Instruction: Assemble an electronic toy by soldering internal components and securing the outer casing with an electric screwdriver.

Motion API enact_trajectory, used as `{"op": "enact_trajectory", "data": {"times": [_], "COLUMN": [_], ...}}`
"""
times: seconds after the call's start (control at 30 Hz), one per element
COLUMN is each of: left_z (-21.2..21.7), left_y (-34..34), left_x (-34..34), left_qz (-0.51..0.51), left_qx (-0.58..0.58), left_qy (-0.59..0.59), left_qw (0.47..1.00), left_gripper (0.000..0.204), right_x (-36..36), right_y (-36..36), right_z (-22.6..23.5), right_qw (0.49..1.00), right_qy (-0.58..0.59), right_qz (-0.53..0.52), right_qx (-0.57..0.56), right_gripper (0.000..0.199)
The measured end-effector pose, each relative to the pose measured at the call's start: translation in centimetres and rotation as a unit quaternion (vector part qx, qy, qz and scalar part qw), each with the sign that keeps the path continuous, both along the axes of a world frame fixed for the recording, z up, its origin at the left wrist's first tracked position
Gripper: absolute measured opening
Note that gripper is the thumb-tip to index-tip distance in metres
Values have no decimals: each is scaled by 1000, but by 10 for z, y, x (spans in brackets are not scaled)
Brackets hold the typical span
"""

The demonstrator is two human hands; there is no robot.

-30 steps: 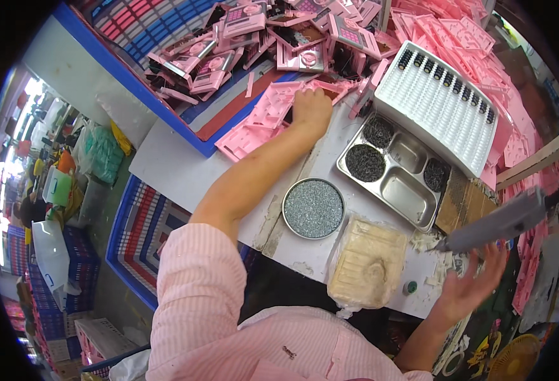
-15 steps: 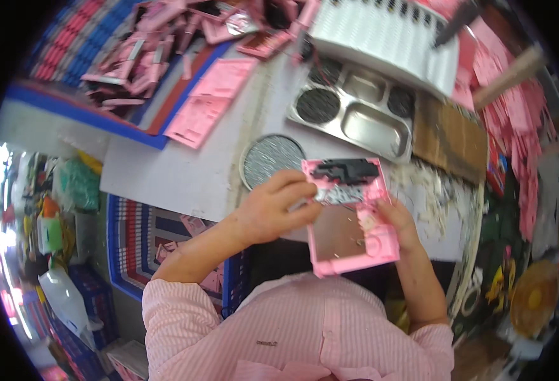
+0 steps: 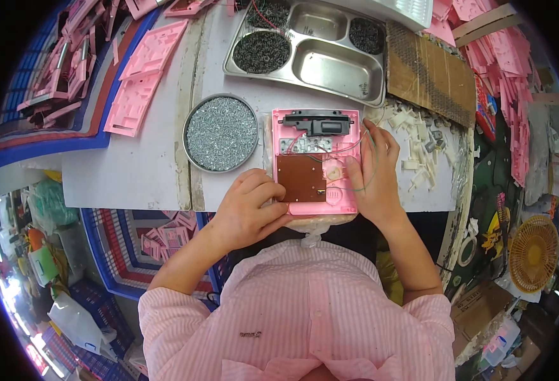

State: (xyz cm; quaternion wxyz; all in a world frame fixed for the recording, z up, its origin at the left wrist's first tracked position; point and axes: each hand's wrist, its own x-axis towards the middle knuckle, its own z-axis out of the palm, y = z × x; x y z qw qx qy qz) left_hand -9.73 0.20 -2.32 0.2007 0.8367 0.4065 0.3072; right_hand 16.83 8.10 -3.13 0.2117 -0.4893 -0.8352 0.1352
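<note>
A pink plastic casing [image 3: 282, 164] lies flat at the table's front edge, its inside facing up. Fitted in it are a black plastic mechanism [image 3: 321, 124], a silvery metal plate [image 3: 306, 146] and a brown circuit board [image 3: 300, 178]; thin red and green wires run across the right half. My left hand [image 3: 251, 206] has its fingers curled against the casing's lower left edge, beside the board. On the opposite side, my right hand [image 3: 378, 174] grips the right edge, the thumb lying along the rim near the wires. Part of a clear plastic-wrapped pad [image 3: 322, 221] shows under the casing.
Left of the casing stands a round dish of small screws [image 3: 222, 133]. Behind it is a steel compartment tray [image 3: 305, 86] with dark small parts. White plastic pieces [image 3: 422, 143] lie right, by brown cardboard [image 3: 425, 73]. Pink panels [image 3: 143, 79] and a blue-rimmed crate [image 3: 70, 141] are left.
The casing has come down from a tilted, raised position to lie flat. Its brown board now shows plainly. My left hand has moved from its upper part to the lower left edge.
</note>
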Motion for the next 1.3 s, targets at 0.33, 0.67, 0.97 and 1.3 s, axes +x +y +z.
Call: {"op": "enact_trajectory", "data": {"times": [0.33,0.67,0.97,1.3], "left_z": [28,37,21,-1], "left_y": [20,32,11,-14], "left_x": [4,4,2,7], "left_qz": [-8,28,-3,0], "left_qx": [4,-36,-21,16], "left_qy": [-68,-126,-53,13], "left_qw": [998,991,998,1000], "left_gripper": [18,13,17,25], "right_x": [18,12,-6,23], "right_y": [26,-54,-69,-49], "right_z": [47,56,37,48], "right_qw": [972,834,941,985], "right_qy": [102,316,195,55], "right_qz": [-30,52,173,160], "right_qx": [-212,-450,-217,-37], "right_gripper": [32,29,17,14]}}
